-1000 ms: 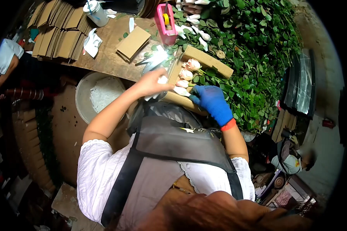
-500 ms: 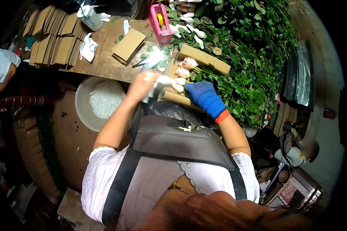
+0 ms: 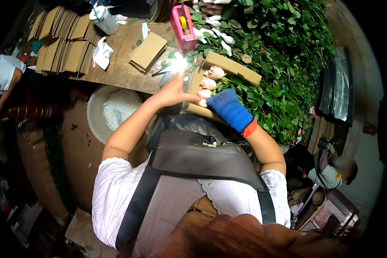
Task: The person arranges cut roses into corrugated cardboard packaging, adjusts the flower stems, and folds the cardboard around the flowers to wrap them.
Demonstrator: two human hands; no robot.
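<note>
Several pale pink roses (image 3: 208, 83) lie in a row on a corrugated cardboard wrap (image 3: 232, 69) with raised sides, their heads to the left. My right hand (image 3: 230, 108), in a blue knitted glove, is closed at the neck of the nearest rose (image 3: 203, 99); the stem under the glove is hidden. Bare, my left hand (image 3: 174, 91) is beside the wrap's left edge. Its thumb points at the nearest rose bud and the fingers stretch upward, apart from the thumb, partly lost in bright glare. Scissors (image 3: 164, 70) lie just beyond those fingers.
A pink tape dispenser (image 3: 183, 32) stands beyond the wrap. Cardboard pieces (image 3: 148, 52) and stacked cardboard (image 3: 64, 41) are at left, near a white cup (image 3: 104, 20). A bin (image 3: 99, 122) holds white scraps. Leafy stems (image 3: 279, 64) heap at right. Another person (image 3: 333, 170) is at far right.
The white sleeve that stretched between my left hand and the nearest rose no longer shows there. My left hand has opened, thumb toward the roses. My right hand stays at the nearest rose.
</note>
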